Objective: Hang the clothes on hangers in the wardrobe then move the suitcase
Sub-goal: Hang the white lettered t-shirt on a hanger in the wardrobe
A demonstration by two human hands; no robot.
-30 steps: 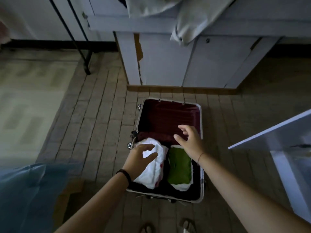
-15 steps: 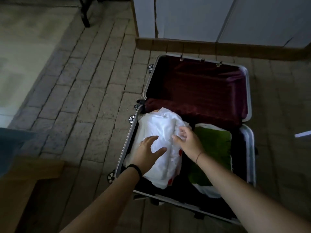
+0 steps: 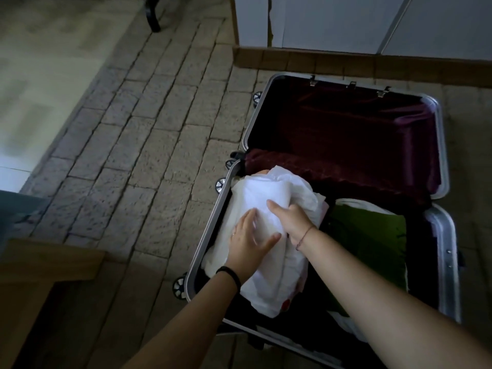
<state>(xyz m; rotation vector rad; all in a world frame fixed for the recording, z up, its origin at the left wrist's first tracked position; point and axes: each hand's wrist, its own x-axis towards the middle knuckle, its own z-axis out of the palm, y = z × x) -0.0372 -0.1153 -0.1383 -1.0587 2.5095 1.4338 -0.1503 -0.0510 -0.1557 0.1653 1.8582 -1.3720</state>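
Person leans over an open suitcase (image 3: 210, 227) on a brick floor (image 3: 159, 129), seen from above. A sec ago both hands hovered over the case. Now both are down on the white clothes bundle (image 3: 269, 190), which sits in the near half on the L side.

L hand (image 3: 249, 242) lies flat on top of it, fingers straight, pressing. R hand (image 3: 292, 221) grasps the bundle's R edge, w/ thumb on top and fingers curled over the side.

The bundle hasn't left the case, so I'd say the 1st pick-up is only starting and nothing is hung yet.

Contents:
- **Near half:** the white bundle, w/ red spots at its lower end. Just beside it on the R is a folded green garment (image 3: 367, 230) lying on something pale.
- **Far half, the lid (image 3: 340, 123):** shows only maroon lining.

White wardrobe (image 3: 319, 20) stands just beyond the case.
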